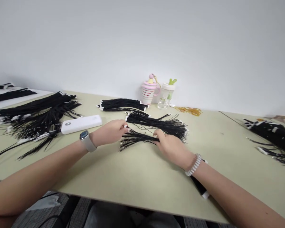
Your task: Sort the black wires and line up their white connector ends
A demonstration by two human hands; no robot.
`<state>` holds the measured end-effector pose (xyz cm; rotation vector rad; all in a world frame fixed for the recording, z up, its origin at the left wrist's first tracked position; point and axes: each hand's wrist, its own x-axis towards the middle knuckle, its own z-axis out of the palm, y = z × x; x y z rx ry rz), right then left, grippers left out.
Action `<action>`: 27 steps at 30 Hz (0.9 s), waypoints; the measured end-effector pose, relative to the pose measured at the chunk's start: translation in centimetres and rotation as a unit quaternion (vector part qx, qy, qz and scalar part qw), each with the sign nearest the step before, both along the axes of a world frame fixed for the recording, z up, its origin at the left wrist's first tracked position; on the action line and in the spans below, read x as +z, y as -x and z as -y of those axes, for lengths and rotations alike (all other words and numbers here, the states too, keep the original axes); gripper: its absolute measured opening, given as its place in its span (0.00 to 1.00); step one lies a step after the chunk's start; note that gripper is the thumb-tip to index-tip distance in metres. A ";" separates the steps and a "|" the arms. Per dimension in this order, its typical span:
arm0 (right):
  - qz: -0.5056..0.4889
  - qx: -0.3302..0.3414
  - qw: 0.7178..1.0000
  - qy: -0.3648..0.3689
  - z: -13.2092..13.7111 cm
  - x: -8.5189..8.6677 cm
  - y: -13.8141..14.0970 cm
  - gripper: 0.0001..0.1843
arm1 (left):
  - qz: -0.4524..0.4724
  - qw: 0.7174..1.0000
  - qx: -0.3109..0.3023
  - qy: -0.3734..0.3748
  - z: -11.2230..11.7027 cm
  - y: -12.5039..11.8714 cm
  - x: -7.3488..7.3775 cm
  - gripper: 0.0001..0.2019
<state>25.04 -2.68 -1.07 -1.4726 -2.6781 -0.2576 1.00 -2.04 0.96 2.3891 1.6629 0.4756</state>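
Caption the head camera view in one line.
Left hand touches a taped black wire bundle, right hand holds another bundle on a pale-green table.

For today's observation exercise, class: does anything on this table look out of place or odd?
Yes. The pile of black wires beside the white power bank looks messy: its strands splay towards the front of the table, unlike the tidy bundle near the pink cup.

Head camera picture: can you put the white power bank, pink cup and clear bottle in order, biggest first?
White power bank looks largest, though it sits nearer the camera. Pink cup and clear bottle look alike, so they tie.
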 end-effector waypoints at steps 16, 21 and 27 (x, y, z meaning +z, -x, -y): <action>0.047 -0.057 0.985 0.155 -2.2 3.9 -7.2 0.07 | 0.406 0.907 0.099 -0.042 0.3 0.3 1.6 0.13; -0.026 -0.064 0.987 0.144 -1.7 4.8 -7.0 0.12 | 0.397 0.912 0.090 -0.046 0.0 0.2 1.2 0.12; -0.083 -0.033 0.989 0.119 -1.6 4.4 -6.4 0.13 | 0.389 0.909 0.109 -0.101 0.4 0.3 2.2 0.11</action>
